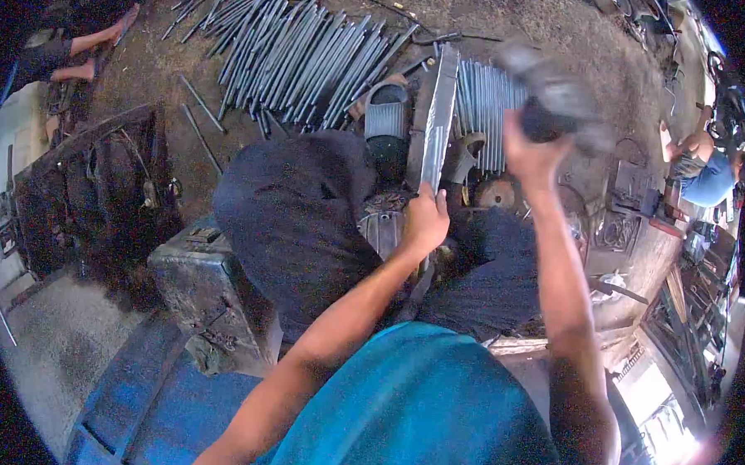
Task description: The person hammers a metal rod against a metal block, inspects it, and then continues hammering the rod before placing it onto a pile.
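Observation:
My left hand is closed around the near end of a long flat metal bar, which points away from me between my knees. To the right, my right hand is raised and wrapped round a dark tool, smeared by motion, whose grey blurred end reaches up and right. Which tool it is cannot be made out. Beneath the bar lies a darker brown block or beam. A grey sandal shows left of the bar, on my foot.
Many metal rods lie piled on the ground ahead, and another row of rods sits behind the right hand. A worn metal box stands at the left. Another person's legs show upper left; a person in blue is far right.

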Tool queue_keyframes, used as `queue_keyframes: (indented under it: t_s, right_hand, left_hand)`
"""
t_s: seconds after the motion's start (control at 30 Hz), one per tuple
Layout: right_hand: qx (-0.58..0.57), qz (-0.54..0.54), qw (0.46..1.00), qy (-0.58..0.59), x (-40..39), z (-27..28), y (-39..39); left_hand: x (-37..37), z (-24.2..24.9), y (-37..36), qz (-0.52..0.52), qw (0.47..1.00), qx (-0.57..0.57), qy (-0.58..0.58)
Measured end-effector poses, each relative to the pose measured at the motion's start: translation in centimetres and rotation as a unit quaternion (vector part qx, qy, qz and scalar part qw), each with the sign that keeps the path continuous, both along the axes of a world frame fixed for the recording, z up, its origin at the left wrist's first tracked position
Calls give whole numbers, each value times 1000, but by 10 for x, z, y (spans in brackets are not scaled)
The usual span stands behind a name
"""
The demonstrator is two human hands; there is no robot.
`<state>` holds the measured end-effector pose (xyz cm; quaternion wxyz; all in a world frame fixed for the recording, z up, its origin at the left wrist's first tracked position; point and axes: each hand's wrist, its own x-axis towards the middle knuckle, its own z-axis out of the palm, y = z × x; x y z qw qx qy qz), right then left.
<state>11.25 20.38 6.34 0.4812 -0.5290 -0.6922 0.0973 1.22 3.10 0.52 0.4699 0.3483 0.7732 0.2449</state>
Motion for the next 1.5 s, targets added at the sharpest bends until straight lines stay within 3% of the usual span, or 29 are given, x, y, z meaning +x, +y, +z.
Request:
queue_keyframes:
  t_s: [0.03, 0.07, 0.1, 0.17, 0.27, 0.33, 0.4, 0.47, 0.53, 0.6, 0.63, 0.67, 0.7, 0.73, 0.8, 0.97, 1.03, 1.07, 1.1, 1.13, 1.17, 1.2, 1.27, 1.33, 1.4, 1.47, 1.5]
  right_hand:
    - [-192, 131, 961, -149, 18, -28, -15]
    - [-412, 84, 811, -406, 4, -19, -24]
    - [-414, 77, 812, -404, 1, -16, -30]
    - [-346, 43, 901, -257, -15, -12, -14]
    - [-329, 36, 907, -259, -13, 19, 26]
    - [-230, 30, 942, -241, -7, 53, 52]
    - [-146, 56, 980, -124, -17, 121, 54]
    - [-73, 72, 989, -105, -12, 160, 57]
    - [-98, 61, 993, 39, -23, 178, 41]
    - [-97, 111, 986, 78, -20, 157, 28]
    - [-9, 188, 982, -15, -7, 115, 20]
    - [-45, 91, 993, 56, 5, 43, 2]
    - [25, 49, 995, -81, 0, 24, -16]
    - [-160, 107, 979, -60, 7, -12, -37]
    - [-397, 45, 880, -259, 18, -78, -61]
    - [-332, 53, 898, -284, -24, 21, -2]
    - [-234, 55, 940, -241, -19, 51, 25]
    - [-151, 46, 979, -132, -24, 79, 33]
    - [-221, 18, 962, -161, -26, 119, 36]
    - [-81, 23, 981, -174, -16, 130, 42]
    - [-99, 60, 993, -8, -26, 161, 38]
    - [-116, 22, 992, 46, -21, 180, 31]
    - [-106, 63, 985, 122, -17, 165, 18]
    - [-212, 53, 959, 183, -9, 102, -7]
    - [-169, 25, 985, -25, -2, 4, -34]
    - [-397, 22, 882, -251, 12, -60, -46]
    - [-399, 18, 887, -233, 7, -41, -40]
  left_hand:
    - [0, -4, 0, 10, 1000, 5, -21]
    - [1, -4, -1, 20, 999, 11, -42]
    - [6, 0, -7, 4, 1000, 11, -21]
    - [3, -3, 4, 16, 999, 35, -3]
    - [-3, 6, -2, 21, 999, 47, -12]
    - [-5, 10, 5, 8, 999, 24, -48]
    - [-1, 7, 5, 3, 999, 8, -42]
    - [0, 3, 2, -12, 999, 27, -22]
    - [-1, 13, 3, -18, 1000, 8, -10]
    - [-2, 15, 4, -16, 1000, 10, -13]
    - [-3, 16, 4, -14, 1000, 9, -13]
    - [-2, 16, 3, -12, 1000, 4, -23]
    - [-4, 16, 5, -11, 999, 0, -31]
    - [-3, 13, 5, -12, 999, 0, -31]
    - [0, 6, -1, -25, 998, 53, -1]
    - [-7, 1, 0, -2, 999, 30, -28]
    - [-10, 2, 6, -5, 999, 29, -23]
    - [-8, 1, 0, -10, 1000, 9, -25]
    - [-8, 0, 0, -14, 1000, -7, -26]
    - [-9, 2, 1, -14, 999, -13, -29]
    - [-11, 6, 4, -15, 999, -15, -35]
    - [-9, 5, 2, -18, 999, -22, -43]
    - [-6, -3, 0, -24, 998, -29, -40]
    - [-4, -8, -1, -17, 999, -15, -28]
    - [-6, -13, 0, 7, 998, -12, -68]
    - [-5, -5, -7, 29, 993, -10, -110]
    - [-8, 8, -8, 63, 980, -39, -184]
